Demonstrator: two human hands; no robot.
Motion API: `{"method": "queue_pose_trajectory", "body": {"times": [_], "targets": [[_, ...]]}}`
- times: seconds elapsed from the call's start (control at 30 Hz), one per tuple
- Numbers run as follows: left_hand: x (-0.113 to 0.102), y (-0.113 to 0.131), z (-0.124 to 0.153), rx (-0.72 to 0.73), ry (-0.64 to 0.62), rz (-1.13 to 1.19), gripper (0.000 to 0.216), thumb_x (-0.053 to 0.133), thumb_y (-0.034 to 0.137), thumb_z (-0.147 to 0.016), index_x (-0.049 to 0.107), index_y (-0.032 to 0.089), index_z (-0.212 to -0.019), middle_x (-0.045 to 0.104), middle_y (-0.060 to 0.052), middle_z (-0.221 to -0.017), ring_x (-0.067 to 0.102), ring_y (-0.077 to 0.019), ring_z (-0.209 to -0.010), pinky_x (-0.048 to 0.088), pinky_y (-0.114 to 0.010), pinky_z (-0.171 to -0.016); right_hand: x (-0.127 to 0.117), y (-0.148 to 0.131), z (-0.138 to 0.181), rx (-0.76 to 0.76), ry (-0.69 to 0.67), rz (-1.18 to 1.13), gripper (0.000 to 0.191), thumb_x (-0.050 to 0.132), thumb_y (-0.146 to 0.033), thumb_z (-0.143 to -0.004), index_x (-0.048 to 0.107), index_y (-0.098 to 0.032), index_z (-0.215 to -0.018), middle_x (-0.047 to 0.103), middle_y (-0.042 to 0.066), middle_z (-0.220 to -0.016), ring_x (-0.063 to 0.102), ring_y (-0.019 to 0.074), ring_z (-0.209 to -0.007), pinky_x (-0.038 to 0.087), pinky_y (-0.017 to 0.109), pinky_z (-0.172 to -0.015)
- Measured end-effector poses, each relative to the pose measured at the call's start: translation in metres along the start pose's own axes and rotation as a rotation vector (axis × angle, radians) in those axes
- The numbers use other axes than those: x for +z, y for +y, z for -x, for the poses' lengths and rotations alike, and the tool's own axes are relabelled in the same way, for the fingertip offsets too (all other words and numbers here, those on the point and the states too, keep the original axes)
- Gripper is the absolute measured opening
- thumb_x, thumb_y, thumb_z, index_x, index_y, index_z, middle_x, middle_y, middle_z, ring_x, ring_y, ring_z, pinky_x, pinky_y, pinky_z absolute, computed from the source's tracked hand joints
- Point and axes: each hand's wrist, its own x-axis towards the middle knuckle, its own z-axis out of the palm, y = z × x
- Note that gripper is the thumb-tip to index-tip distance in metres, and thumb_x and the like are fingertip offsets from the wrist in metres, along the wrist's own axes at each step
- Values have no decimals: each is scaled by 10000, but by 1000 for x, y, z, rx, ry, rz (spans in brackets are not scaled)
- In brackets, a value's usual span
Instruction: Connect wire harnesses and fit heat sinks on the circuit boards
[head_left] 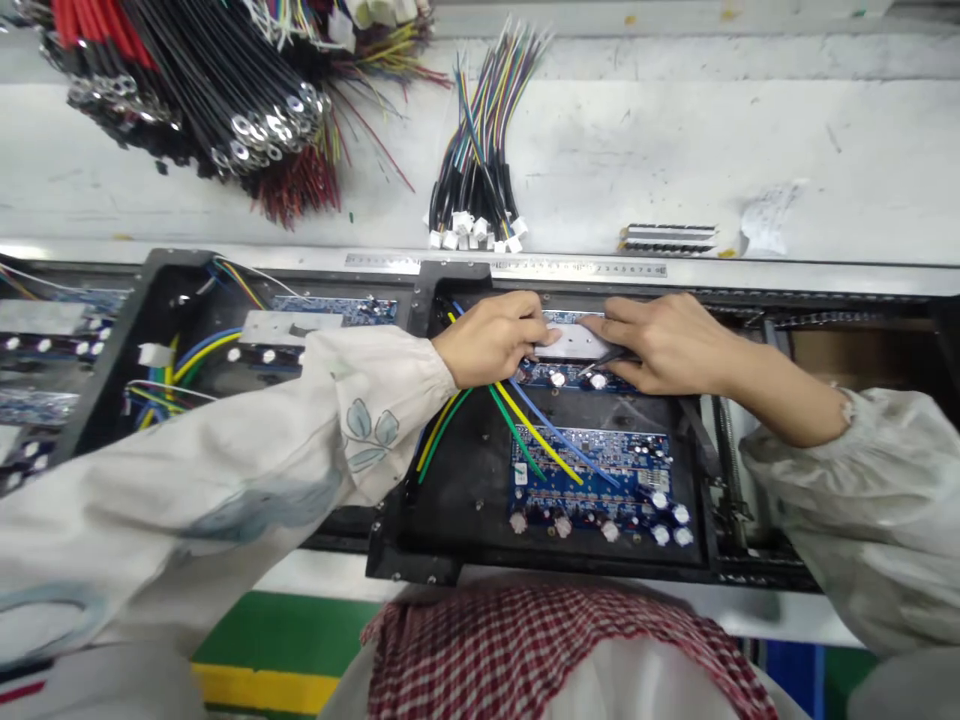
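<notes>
Watching the head cam feed from my desk. The thing in hand is a silvery metal plate [574,340], lying flat across the far end of a black tray [465,480], right between the two hands.

The left hand [491,340] is curled almost closed, and its thumb and forefinger look pinched onto the near end of the plate. The right hand [664,345] comes in from the other side, flatter, with its fingers stretched over its end of the plate. It's also got a thin dark tool [609,357] tucked under those fingers. I can't tell what kind of tool, it's mostly covered.

Yellow, green and blue wires [525,425] run out from under the left hand towards me. Some run down to a blue circuit board [592,480] that sits just below both hands, and the rest curve off along the tray floor below the left wrist. A narrower blue board [559,377] peeks out right under the knuckles, touching the plate's near edge as far as I can see.

Out past the left sleeve there's a second tray [150,330] with its own boards and wiring. Beyond the fingertips, up on the white bench, a bundle of coloured wires with white plugs [480,150] lies just above the left hand. A big heap of black cables with ring ends [225,90] is further off on that same side. A small grey stack [667,238] and a scrap of paper [765,220] sit beyond the right hand.
</notes>
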Motion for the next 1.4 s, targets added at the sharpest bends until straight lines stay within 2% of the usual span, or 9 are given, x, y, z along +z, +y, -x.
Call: {"method": "queue_pose_trajectory", "body": {"times": [0.23,0.53,0.6,0.7,0.77,0.87,1.17,1.3,1.4], "targets": [[-4,1,-1,16,18,45,286,477,75,-779,681,187,-946,603,-43,-851,583,-138,-807,498,-261,-735,4,-8,4,169,81,-205,517,555,-343,-777,550,-188,-1271,620,92,-1002,554,190,-746,295,281,-588],[-8,-1,-5,33,26,58,274,461,100,-801,687,190,-927,631,-47,-849,617,-138,-800,513,-237,-729,1,-8,4,189,116,-277,496,586,-330,-752,568,-219,-1235,625,72,-1072,610,227,-869,393,292,-642],[-10,2,-4,-14,12,45,293,475,89,-783,676,194,-969,646,-49,-903,624,-147,-855,515,-253,-782,0,-9,4,185,111,-273,470,588,-339,-757,582,-208,-1209,627,75,-1065,610,227,-870,395,292,-647],[-16,10,-5,-208,-39,-71,264,591,153,-749,662,170,-1003,659,-75,-987,619,-200,-956,500,-317,-869,-1,-9,5,173,88,-261,447,585,-356,-769,595,-177,-1179,625,92,-1053,606,229,-858,389,295,-663],[-21,16,-7,-355,-162,-155,183,647,257,-747,692,144,-884,678,-90,-898,637,-227,-883,504,-341,-828,0,-8,5,171,64,-243,451,581,-366,-779,594,-157,-1179,615,110,-1062,599,227,-846,383,299,-677],[-26,19,-9,-447,-298,-155,180,635,311,-769,722,155,-795,700,-83,-822,648,-225,-841,488,-326,-811,0,-6,4,164,35,-229,463,567,-368,-794,582,-147,-1201,604,119,-1038,584,214,-816,367,299,-675],[-34,23,-19,-492,-394,-82,190,651,172,-670,745,209,-831,711,-45,-779,655,-197,-783,479,-259,-715,-18,-7,0,151,-55,-203,490,551,-433,-789,583,-171,-1202,595,100,-1008,557,210,-800,330,300,-622],[-32,26,-13,-530,-368,-111,239,586,149,-690,736,199,-870,699,-82,-921,637,-254,-908,478,-306,-721,-22,-7,-10,145,-50,-211,450,557,-450,-779,631,-172,-1124,623,87,-978,554,218,-809,325,301,-621],[-27,25,-6,-495,-327,-89,226,549,167,-732,723,202,-872,682,-61,-973,619,-239,-951,471,-296,-746,-17,-5,-15,106,-27,-263,402,580,-402,-760,657,-141,-1055,623,83,-927,539,196,-783,331,289,-633]]}}
